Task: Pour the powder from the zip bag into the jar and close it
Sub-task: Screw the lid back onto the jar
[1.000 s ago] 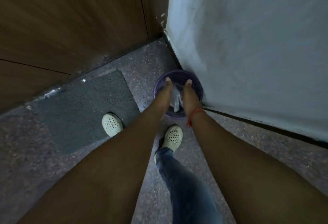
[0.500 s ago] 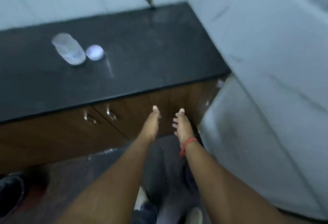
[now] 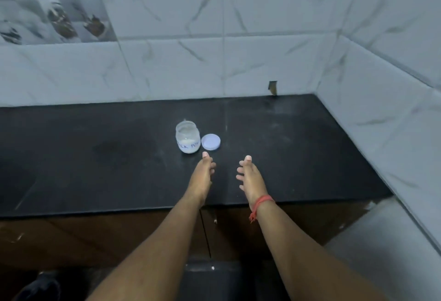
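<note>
Head view: the jar point(image 3: 187, 140) stands upright on the black counter point(image 3: 95, 157), open, with white powder inside. Its lid point(image 3: 210, 142) lies just beside it at 3 o'clock. The left hand point(image 3: 201, 176) and right hand point(image 3: 250, 177) hover at the jar's 5 o'clock, fingers relaxed and spread, holding nothing. A red thread point(image 3: 261, 203) circles the right wrist.

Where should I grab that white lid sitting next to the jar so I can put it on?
Take the lid by its round rim, from above, thumb and fingers on opposite edges. It lies flat on the black counter, so only the rim offers a hold. The right hand looks better placed, since the open jar stands close on the lid's left.
</note>
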